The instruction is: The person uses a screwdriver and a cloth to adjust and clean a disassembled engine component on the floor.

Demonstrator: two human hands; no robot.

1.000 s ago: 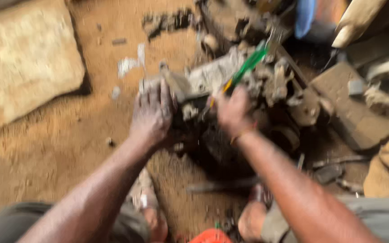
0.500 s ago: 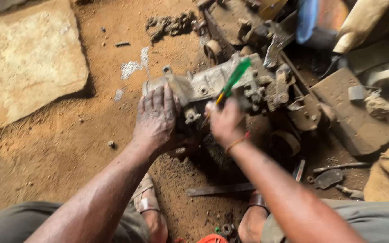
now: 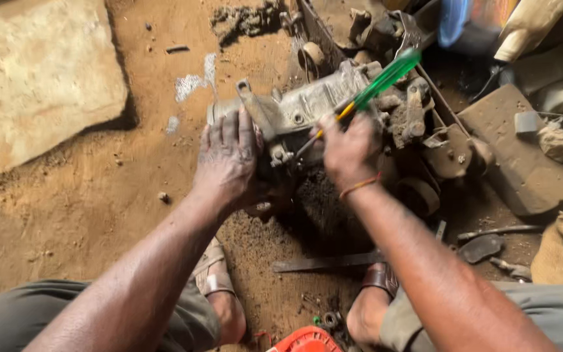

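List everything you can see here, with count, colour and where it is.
engine casing: one, grey and greasy, centre, on the dirt
screwdriver: one, green handle, tip at the casing
stone slab: one, pale, upper left
flat metal bar: one, dark, on the ground between the feet
dark block: one, brown, right
blue container: one, top right
red object: one, bottom edge
sandals: two, brown, on the feet
left hand: pressed on the casing
right hand: grip closed on the screwdriver

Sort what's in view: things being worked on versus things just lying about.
In use:
left hand pressing on the grey metal engine casing
right hand gripping the green-handled screwdriver

Lying about:
flat stone slab
metal strip
red object
blue container
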